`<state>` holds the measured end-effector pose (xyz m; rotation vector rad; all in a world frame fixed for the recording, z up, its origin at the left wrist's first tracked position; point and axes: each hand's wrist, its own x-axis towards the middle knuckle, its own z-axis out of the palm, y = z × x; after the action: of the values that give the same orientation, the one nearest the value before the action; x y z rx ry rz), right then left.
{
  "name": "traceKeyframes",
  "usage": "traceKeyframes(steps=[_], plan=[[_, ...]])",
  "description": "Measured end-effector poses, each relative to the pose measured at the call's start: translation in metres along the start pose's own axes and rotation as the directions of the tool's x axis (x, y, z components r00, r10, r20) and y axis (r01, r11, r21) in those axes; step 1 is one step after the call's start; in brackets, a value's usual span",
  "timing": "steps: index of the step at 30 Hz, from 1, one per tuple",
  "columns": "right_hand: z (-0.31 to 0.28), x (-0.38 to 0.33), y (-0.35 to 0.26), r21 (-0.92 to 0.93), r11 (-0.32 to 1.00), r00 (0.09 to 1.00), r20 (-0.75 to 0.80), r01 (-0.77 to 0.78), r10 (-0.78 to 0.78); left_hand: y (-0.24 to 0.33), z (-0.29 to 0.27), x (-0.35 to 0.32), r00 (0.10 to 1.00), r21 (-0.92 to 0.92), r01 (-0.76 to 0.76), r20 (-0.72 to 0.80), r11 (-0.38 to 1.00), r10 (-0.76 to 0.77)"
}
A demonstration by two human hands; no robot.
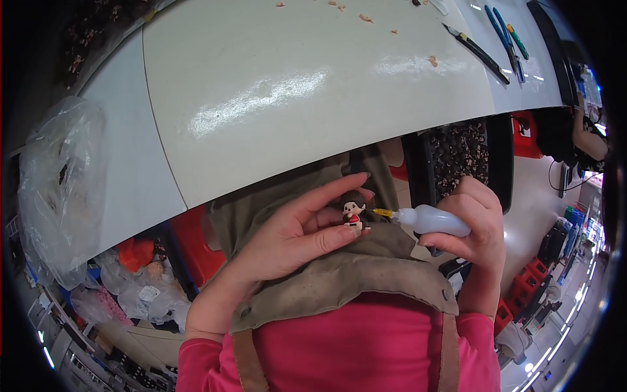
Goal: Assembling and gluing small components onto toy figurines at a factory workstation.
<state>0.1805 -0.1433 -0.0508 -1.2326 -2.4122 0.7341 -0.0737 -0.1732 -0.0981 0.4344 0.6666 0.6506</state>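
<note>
Over my lap, my left hand point(304, 228) pinches a small toy figurine point(353, 210) between thumb and fingers. The figurine has dark brown hair, a pale face and a red patch on its front. My right hand point(473, 219) is wrapped round a translucent squeeze bottle point(434, 221) lying nearly level. The bottle's thin yellow-based tip point(383, 212) points left at the figurine's side. Whether the tip touches the figurine I cannot tell.
A dark tray point(460, 157) full of small brown parts stands beyond my right hand. On the white table point(281, 130) lie a utility knife point(477, 52), blue-handled pliers point(503, 36) and small orange-pink scraps. A clear plastic bag point(62, 189) hangs at the left edge. Another person's arm point(588, 137) shows far right.
</note>
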Motion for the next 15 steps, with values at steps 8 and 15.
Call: traceKeyframes(steps=[8,15], plan=[[-0.0004,0.0014,-0.0057,-0.028,0.999,1.000,-0.003,0.019,-0.019,-0.0003,-0.0013,-0.0025,1.000,0.003,0.000,-0.002,1.000,0.000],[-0.0008,0.0015,-0.0002,-0.025,0.999,1.000,-0.005,0.023,-0.023,-0.0017,-0.0010,0.0019,1.000,0.010,-0.007,-0.002,1.000,0.007]])
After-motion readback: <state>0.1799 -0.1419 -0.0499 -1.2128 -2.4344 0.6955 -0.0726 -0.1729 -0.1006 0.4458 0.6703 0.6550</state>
